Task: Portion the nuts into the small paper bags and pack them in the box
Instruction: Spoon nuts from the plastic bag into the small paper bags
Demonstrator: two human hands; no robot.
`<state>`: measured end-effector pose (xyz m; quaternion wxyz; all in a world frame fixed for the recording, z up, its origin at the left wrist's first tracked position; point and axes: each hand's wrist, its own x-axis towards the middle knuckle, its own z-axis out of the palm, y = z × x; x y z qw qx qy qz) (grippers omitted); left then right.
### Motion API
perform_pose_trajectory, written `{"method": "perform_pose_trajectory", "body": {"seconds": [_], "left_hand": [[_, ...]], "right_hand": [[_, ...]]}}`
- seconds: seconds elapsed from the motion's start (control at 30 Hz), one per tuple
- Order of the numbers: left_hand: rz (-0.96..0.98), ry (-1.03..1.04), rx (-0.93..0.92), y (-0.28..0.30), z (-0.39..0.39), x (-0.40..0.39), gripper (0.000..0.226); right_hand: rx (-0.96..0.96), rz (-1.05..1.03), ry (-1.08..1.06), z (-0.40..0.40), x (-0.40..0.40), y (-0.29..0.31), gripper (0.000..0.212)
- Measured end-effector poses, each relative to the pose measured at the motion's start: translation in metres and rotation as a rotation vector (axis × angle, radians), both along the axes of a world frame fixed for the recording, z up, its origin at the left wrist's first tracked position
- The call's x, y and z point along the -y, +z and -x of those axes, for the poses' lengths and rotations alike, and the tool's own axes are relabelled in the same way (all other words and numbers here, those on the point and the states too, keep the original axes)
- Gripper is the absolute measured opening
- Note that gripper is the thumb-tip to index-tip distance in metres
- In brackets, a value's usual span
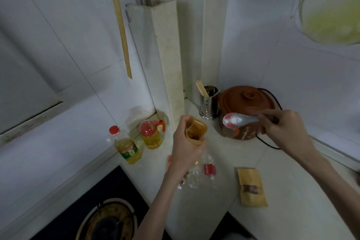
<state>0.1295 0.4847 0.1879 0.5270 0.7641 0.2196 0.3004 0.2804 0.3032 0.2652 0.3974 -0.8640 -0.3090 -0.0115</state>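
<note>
My left hand point(185, 148) grips a small brown paper bag point(195, 130) held upright above the counter, its mouth open with dark nuts showing at the bottom. My right hand point(282, 128) pinches the handle of a white ceramic spoon point(236, 120) with red pattern, its bowl just right of the bag's mouth. The spoon's bowl looks empty. A clear plastic bag of nuts point(194, 175) with a red label lies on the counter below my left arm. A second brown paper bag point(251, 187) with a window lies flat to the right.
A brown clay pot point(247, 103) with lid stands behind the spoon, a black cord around it. A steel chopstick holder point(209, 103) is beside it. Two oil bottles point(128, 146) point(152, 134) stand at left. A gas stove burner point(109, 220) lies at lower left.
</note>
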Motion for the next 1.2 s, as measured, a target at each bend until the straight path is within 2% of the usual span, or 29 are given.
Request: {"method": "perform_pose_trajectory", "body": {"seconds": [0.1, 0.17, 0.3, 0.43, 0.53, 0.6, 0.67, 0.9, 1.07, 1.2], "left_hand": [[0.129, -0.023, -0.084, -0.026, 0.006, 0.005, 0.052], [0.183, -0.06, -0.172, -0.047, 0.011, 0.012, 0.049], [0.291, 0.051, -0.326, -0.092, 0.028, 0.011, 0.053], [0.385, 0.124, -0.467, -0.126, 0.05, -0.003, 0.075], [0.408, 0.201, -0.581, -0.148, 0.062, -0.013, 0.05], [0.429, 0.25, -0.619, -0.16, 0.065, -0.02, 0.044], [0.44, 0.271, -0.66, -0.17, 0.064, -0.025, 0.047], [0.437, 0.274, -0.828, -0.195, 0.056, -0.042, 0.069], [0.542, 0.274, -0.858, -0.198, 0.045, -0.053, 0.052], [0.646, 0.234, -0.872, -0.2, 0.039, -0.053, 0.047]], "right_hand": [[-0.01, 0.017, 0.025, 0.0, 0.004, -0.021, 0.028], [-0.015, 0.111, 0.026, -0.002, 0.005, -0.044, 0.034], [-0.168, 0.304, 0.027, -0.006, 0.006, -0.107, 0.02], [-0.283, 0.5, 0.039, -0.007, 0.005, -0.159, 0.016], [-0.366, 0.563, 0.052, -0.005, -0.003, -0.187, 0.015], [-0.379, 0.599, 0.044, -0.005, -0.01, -0.202, 0.017], [-0.397, 0.612, 0.042, -0.005, -0.017, -0.214, 0.023], [-0.482, 0.579, 0.01, -0.007, -0.039, -0.241, 0.022], [-0.505, 0.597, 0.06, -0.007, -0.052, -0.25, 0.02], [-0.562, 0.518, 0.079, -0.002, -0.061, -0.26, 0.024]]}}
